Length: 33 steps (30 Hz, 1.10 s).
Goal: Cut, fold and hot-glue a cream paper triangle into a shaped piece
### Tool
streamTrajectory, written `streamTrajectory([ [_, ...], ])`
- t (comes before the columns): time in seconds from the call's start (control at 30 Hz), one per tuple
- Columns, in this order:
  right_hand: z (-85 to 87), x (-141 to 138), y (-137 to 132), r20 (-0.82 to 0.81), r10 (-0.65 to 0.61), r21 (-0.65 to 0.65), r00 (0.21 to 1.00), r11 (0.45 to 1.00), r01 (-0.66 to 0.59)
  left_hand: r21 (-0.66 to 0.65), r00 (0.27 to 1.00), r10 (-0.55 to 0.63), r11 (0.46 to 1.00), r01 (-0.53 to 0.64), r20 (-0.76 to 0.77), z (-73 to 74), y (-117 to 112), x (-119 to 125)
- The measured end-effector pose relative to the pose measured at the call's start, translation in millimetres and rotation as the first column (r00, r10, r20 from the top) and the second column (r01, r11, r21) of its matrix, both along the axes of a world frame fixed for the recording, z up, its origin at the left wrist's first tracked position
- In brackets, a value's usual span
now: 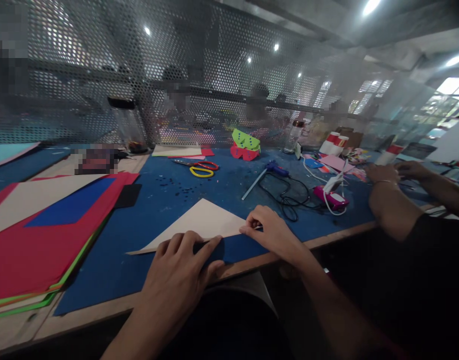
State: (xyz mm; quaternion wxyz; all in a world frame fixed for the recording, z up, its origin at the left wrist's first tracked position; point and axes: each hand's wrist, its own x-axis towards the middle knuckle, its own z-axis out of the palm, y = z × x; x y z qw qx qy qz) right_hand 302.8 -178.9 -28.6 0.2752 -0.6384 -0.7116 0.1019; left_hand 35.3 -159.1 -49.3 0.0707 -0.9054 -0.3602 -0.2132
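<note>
A sheet of paper, white on top and blue underneath, lies folded into a triangle on the blue mat near the table's front edge. My left hand rests flat on its lower fold, fingers stretched out and pressing down. My right hand pinches the right corner of the folded sheet between thumb and fingertips.
A stack of red, blue, white and green paper sheets lies at the left. Scissors, a glue gun with black cable, a pink device and a green-red paper craft sit further back. Another person's arms work at the right.
</note>
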Motion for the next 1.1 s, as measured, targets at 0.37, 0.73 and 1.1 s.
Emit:
streamTrajectory([
  [0.37, -0.7, 12, -3, 0.038, -0.061, 0.006, 0.997, 0.998, 0.061, -0.008, 1.000, -0.002, 1.000, 0.002, 0.014, -0.5, 0, 1],
  [0.73, -3.7, 22, -6, 0.032, -0.069, 0.030, 0.997, 0.997, 0.068, -0.008, 0.999, -0.013, 1.000, 0.014, 0.034, -2.1, 1, -1],
  [1.1, -5.0, 28, -7, -0.028, -0.079, 0.033, 0.996, 0.996, 0.080, -0.019, 1.000, -0.017, 1.000, 0.018, 0.024, -3.8, 3, -3],
])
